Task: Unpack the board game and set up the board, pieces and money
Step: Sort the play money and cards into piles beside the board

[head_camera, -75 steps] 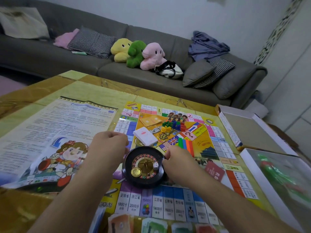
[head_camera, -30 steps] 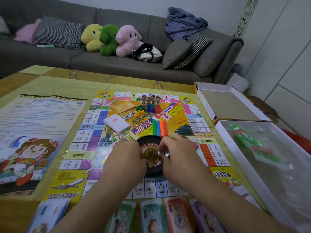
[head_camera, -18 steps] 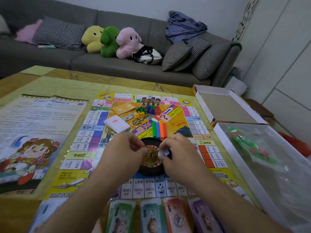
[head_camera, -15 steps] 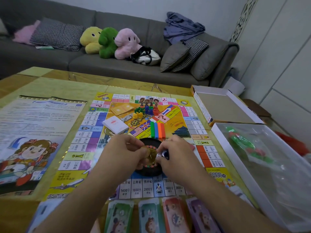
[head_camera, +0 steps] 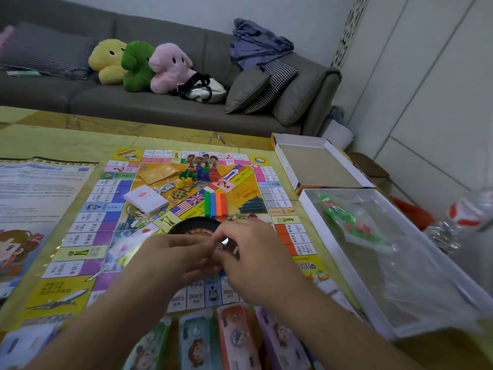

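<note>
The game board (head_camera: 88,236) lies flat in the middle of the table (head_camera: 66,134), with both hands meeting over the black roulette wheel (head_camera: 194,225) that sits on the board toward its near edge. The left hand (head_camera: 170,260) has its fingers curled over the wheel, and the right hand (head_camera: 256,260) curls in from the other side, fingertips pinching at something small and shiny; whether either one truly grips the wheel I cannot tell, since the hands hide most of it. Just beyond the wheel stand coloured blocks (head_camera: 215,204), a white card deck (head_camera: 145,200) and a cluster of small playing pieces (head_camera: 198,174). Stacks of play money (head_camera: 234,340) line the table's near edge. A printed sheet (head_camera: 40,193) lies at the left, and two open box halves (head_camera: 320,166) sit along the right edge.
</note>
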`<act>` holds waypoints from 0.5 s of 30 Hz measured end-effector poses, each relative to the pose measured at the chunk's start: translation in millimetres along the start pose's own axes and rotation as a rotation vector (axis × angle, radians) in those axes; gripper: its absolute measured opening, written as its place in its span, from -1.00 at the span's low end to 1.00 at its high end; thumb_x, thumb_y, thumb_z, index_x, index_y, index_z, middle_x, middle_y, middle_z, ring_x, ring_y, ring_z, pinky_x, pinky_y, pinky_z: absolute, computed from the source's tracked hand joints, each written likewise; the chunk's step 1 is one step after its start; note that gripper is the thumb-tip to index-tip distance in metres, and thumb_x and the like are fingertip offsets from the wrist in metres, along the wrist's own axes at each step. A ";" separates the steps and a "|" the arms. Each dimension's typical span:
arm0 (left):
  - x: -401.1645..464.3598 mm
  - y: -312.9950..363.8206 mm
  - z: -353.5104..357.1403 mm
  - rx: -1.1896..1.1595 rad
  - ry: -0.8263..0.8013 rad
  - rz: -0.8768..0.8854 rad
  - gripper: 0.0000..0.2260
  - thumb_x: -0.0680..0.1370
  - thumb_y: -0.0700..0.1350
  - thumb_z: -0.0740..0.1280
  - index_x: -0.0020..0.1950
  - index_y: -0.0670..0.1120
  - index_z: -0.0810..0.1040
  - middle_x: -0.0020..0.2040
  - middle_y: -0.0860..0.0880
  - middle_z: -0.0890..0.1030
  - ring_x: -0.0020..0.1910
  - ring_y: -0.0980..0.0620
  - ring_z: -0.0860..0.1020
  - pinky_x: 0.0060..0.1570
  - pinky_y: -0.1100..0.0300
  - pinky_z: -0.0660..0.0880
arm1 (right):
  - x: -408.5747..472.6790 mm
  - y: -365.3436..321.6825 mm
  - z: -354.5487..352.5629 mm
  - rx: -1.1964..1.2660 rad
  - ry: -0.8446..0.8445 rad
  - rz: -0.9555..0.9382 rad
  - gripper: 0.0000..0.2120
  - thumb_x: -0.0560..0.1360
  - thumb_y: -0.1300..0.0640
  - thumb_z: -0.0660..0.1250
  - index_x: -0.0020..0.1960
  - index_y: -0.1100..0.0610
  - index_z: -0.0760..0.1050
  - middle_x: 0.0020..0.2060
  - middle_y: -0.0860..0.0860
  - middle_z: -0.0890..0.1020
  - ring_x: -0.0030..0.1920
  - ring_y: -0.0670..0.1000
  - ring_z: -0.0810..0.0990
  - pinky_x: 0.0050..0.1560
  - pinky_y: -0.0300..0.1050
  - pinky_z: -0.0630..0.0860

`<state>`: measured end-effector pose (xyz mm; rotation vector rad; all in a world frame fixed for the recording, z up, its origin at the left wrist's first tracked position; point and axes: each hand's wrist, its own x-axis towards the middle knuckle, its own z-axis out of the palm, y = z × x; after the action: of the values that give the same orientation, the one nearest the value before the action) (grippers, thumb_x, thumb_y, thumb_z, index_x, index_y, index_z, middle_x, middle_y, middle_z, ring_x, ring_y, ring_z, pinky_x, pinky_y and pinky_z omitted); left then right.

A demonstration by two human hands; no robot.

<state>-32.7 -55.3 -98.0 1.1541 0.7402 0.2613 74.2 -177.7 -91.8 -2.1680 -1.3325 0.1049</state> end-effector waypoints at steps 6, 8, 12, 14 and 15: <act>-6.6 -8.0 24.6 0.077 -0.002 -0.028 -0.90 0.60 -0.32 0.39 0.07 -0.32 0.65 -0.12 -0.32 0.73 -0.11 -0.23 0.75 -0.08 0.01 0.72 | -20.0 16.4 -12.6 -0.048 0.009 -0.022 -0.84 0.59 0.15 0.39 0.12 -0.02 0.68 -0.02 -0.05 0.68 -0.06 -0.05 0.59 -0.06 0.02 0.62; -8.9 -11.9 35.6 0.091 0.009 -0.028 -0.92 0.60 -0.34 0.38 0.04 -0.31 0.66 -0.14 -0.31 0.73 -0.14 -0.24 0.75 -0.06 -0.02 0.69 | -25.6 20.6 -18.4 -0.100 -0.021 -0.034 -0.80 0.60 0.14 0.33 0.16 -0.01 0.68 -0.03 0.00 0.72 -0.06 0.02 0.63 -0.09 0.05 0.62; -11.8 -19.2 56.6 0.044 0.005 -0.081 -0.88 0.57 -0.36 0.37 0.05 -0.35 0.68 -0.11 -0.30 0.74 -0.11 -0.25 0.75 -0.03 -0.05 0.67 | -37.6 25.8 -28.6 -0.369 -0.088 -0.080 -0.73 0.59 0.20 0.28 0.22 0.04 0.65 -0.02 0.08 0.71 -0.02 0.16 0.66 -0.06 0.12 0.65; -11.3 -17.5 66.1 -0.035 0.000 -0.132 -0.85 0.57 -0.34 0.37 0.10 -0.36 0.64 -0.07 -0.30 0.74 -0.11 -0.25 0.75 -0.13 -0.02 0.70 | -41.6 30.5 -32.9 -0.419 -0.122 -0.046 -0.73 0.57 0.22 0.30 0.22 0.06 0.63 0.01 0.09 0.69 0.01 0.16 0.65 -0.04 0.09 0.65; -12.0 -15.7 72.2 -0.061 -0.003 -0.158 -0.85 0.58 -0.34 0.34 0.12 -0.36 0.62 -0.06 -0.31 0.73 -0.10 -0.26 0.75 -0.18 -0.02 0.70 | -43.8 35.2 -36.1 -0.418 -0.127 -0.009 -0.75 0.56 0.22 0.32 0.19 0.07 0.63 0.00 0.08 0.69 0.00 0.15 0.65 -0.05 0.07 0.65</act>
<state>2.5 -121.1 -92.7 1.0326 0.8111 0.1484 93.2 -241.7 -90.2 -2.5350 -1.5453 -0.0460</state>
